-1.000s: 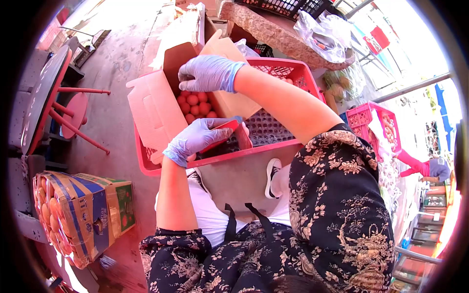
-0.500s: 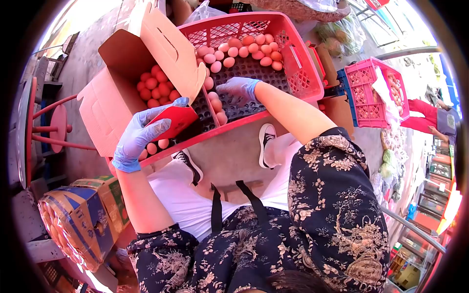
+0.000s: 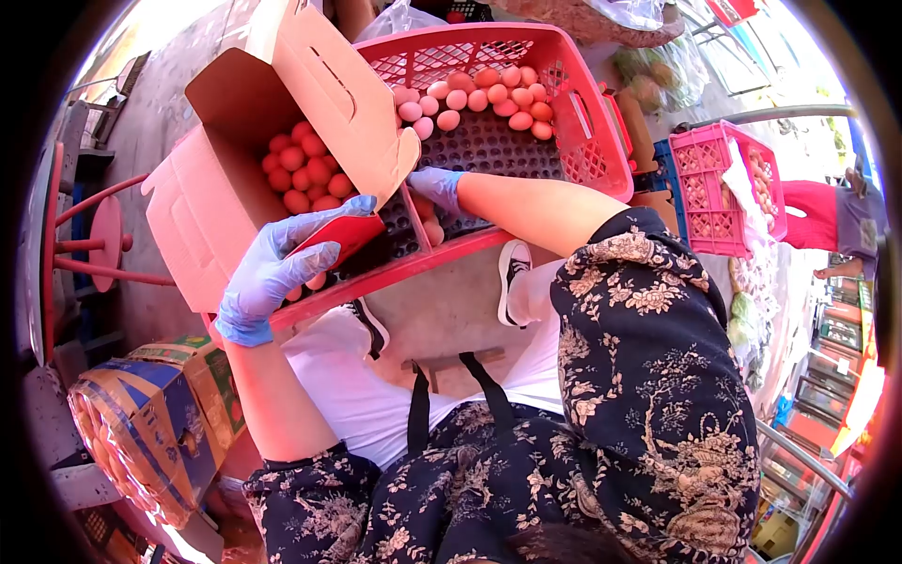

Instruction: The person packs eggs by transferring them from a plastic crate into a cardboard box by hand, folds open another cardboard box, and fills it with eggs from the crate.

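Observation:
My left hand (image 3: 272,268), in a blue glove, grips a flat red object (image 3: 343,239) between thumb and fingers at the front of the carton. What kind of object it is I cannot make out. My right hand (image 3: 438,186), gloved too, reaches over the row of eggs beside the crate's divider; its fingers are partly hidden by the carton flap. Brown eggs (image 3: 484,97) line the far side of the pink crate (image 3: 526,42), above a dark dimpled tray (image 3: 493,155). The open cardboard carton (image 3: 207,207) holds a heap of redder eggs (image 3: 305,169).
A red round stool (image 3: 105,235) lies at the left. Below it stands a taped box (image 3: 155,423) with eggs showing through its wrap. Another pink crate (image 3: 700,188) of eggs sits at the right, and a person in red trousers (image 3: 810,216) is beyond it.
My right hand has moved left, from above the dark tray to the eggs by the divider. My left hand keeps the red object in nearly the same place. The view has shifted slightly.

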{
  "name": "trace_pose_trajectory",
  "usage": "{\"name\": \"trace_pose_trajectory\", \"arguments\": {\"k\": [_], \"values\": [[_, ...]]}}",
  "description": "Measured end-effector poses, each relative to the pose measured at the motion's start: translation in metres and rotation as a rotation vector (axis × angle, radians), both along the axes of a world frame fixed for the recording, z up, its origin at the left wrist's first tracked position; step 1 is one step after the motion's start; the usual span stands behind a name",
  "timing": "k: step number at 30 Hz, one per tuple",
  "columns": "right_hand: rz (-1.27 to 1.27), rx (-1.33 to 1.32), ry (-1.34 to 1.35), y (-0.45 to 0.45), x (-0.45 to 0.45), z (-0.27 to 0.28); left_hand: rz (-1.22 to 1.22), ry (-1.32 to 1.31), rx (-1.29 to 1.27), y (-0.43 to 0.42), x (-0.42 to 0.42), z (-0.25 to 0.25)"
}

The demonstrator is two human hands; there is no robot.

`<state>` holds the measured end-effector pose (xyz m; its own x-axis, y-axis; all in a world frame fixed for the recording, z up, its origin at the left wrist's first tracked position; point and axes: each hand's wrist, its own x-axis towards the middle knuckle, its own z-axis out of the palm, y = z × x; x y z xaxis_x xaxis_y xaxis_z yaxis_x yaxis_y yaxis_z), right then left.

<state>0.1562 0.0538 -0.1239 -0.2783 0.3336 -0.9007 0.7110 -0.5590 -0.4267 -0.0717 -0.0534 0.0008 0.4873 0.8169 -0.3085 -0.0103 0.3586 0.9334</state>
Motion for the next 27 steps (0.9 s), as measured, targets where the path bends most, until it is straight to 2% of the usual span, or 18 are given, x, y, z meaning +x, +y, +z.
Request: {"name": "trace_pose_trajectory", "arguments": {"k": [2, 4, 10, 13, 19, 27], "values": [[-0.005, -0.006, 0.004, 0.000, 0.000, -0.001, -0.002, 0.051, -0.089, -0.001, 0.002, 0.012], [-0.007, -0.010, 0.008, 0.000, 0.000, 0.001, -0.025, 0.066, 0.006, 0.004, 0.002, 0.005], [-0.026, -0.036, 0.020, -0.006, -0.001, 0.002, -0.013, 0.044, 0.001, 0.001, 0.006, 0.011], [-0.033, -0.055, 0.023, -0.009, -0.001, 0.003, -0.014, 0.011, 0.075, 0.001, 0.005, 0.009], [-0.080, -0.117, 0.045, -0.010, 0.002, 0.002, -0.043, 0.021, -0.012, 0.000, 0.004, 0.021], [-0.188, -0.205, -0.002, -0.012, 0.011, -0.002, -0.056, 0.029, 0.053, -0.003, 0.003, 0.017]]}}
